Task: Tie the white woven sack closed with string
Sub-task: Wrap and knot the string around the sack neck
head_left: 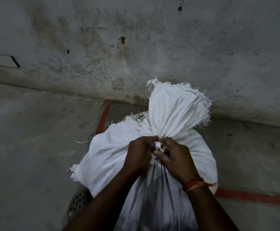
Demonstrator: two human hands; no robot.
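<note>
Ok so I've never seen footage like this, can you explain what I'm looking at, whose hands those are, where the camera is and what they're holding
There is no machine here. The single picture comes from a camera worn on a person's head, looking forward and down, so the two arms reaching in from the bottom are the wearer's own. In front of them a full white woven sack stands on a grey concrete floor near a stained wall. Its neck is gathered, with the frayed top fanning out above. The left hand and right hand meet at that neck, both pinching a white string there. The right wrist wears an orange thread band. Whether a knot is finished is hidden by the fingers.
</note>
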